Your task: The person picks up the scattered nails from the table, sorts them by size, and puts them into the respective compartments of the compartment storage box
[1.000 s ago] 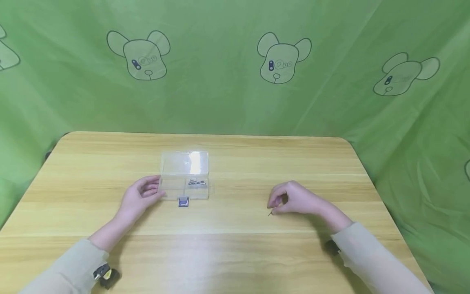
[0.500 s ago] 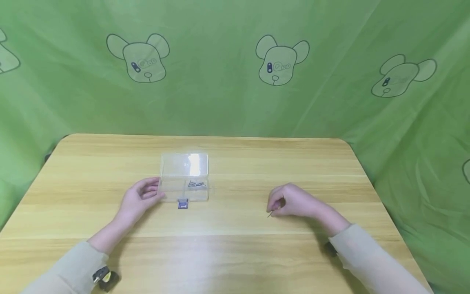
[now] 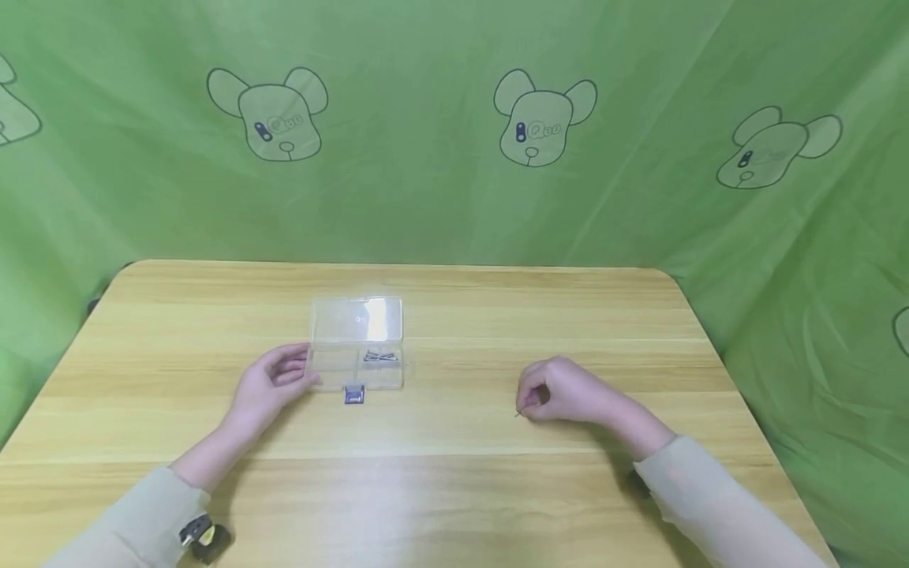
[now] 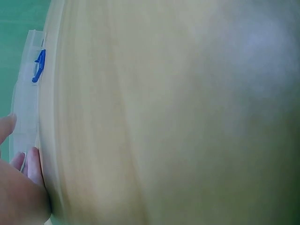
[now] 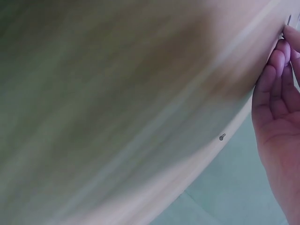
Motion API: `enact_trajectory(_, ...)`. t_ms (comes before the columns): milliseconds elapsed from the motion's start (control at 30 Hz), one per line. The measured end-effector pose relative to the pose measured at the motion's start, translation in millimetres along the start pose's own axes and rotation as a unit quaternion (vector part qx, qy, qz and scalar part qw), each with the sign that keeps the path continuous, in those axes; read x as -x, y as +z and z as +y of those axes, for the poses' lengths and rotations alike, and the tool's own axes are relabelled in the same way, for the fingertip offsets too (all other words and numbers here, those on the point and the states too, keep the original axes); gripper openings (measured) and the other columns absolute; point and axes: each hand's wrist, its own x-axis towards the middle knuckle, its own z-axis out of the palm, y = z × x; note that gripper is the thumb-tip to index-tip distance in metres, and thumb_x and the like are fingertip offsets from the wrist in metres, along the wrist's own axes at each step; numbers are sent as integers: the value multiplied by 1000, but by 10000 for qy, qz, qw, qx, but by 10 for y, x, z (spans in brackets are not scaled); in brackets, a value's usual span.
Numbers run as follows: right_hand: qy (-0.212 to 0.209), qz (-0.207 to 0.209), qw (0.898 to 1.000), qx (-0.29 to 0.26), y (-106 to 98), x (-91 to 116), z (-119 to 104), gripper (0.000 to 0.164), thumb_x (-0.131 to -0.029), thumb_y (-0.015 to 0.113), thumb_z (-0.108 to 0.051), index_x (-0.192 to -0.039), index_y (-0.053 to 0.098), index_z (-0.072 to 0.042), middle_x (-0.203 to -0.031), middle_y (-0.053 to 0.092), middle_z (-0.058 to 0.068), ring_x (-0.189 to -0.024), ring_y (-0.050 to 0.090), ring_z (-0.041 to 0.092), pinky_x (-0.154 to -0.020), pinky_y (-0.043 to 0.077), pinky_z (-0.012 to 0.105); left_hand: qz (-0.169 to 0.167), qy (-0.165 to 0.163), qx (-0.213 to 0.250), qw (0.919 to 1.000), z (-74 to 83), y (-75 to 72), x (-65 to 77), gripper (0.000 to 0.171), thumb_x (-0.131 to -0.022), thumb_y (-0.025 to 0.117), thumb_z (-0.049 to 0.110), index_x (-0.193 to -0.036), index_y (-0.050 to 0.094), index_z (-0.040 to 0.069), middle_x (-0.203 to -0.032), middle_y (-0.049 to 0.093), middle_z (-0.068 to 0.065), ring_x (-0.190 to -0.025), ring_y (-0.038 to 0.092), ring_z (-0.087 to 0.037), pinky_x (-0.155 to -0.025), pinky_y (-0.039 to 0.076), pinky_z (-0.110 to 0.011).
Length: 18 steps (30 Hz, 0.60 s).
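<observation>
A clear plastic compartment box (image 3: 334, 367) stands on the table with its lid (image 3: 341, 319) raised at the back. Several thin silver screws (image 3: 380, 357) lie crossed in its right rear part. A blue latch (image 3: 354, 394) sticks out at the front. My left hand (image 3: 266, 386) grips the box's left end, thumb towards the front; the left wrist view also shows the thumb and fingers on it. To the right of the box, my right hand (image 3: 568, 390) pinches a small, thin screw (image 5: 289, 20) between thumb and fingertips, just over the table. Its head is hidden.
Another small screw-like piece (image 5: 222, 137) appears on the table in the right wrist view, near the table's far side. The wooden table (image 3: 454, 489) reaches back to a green curtain (image 3: 419, 173) printed with bear heads.
The right hand keeps nearly the same place; the pinched screw has tilted a little and less of it shows. The left hand and box hold still. The head view has shifted slightly.
</observation>
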Motion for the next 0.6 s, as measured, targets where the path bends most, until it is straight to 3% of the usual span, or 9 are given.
enact_trajectory(233, 187, 93, 9997, 114, 11, -11, -24, 21, -81, 78, 2, -84, 76, -19, -81, 72, -11, -74, 62, 1, -68, 60, 21, 19, 41, 6, 10000, -2, 1, -6, 64, -98, 74, 8, -153, 45, -7, -146, 58, -32, -134, 60, -45, -94, 51, -1)
enact_trajectory(600, 301, 194, 9993, 114, 9, -28, -14, 17, -84, 77, 0, -87, 77, -17, -81, 72, -10, -74, 60, -2, -67, 59, 20, 2, 37, -5, 10000, 12, 1, 1, 63, -98, 73, 6, -153, 45, -8, -148, 57, -32, -135, 59, -45, -95, 51, -1)
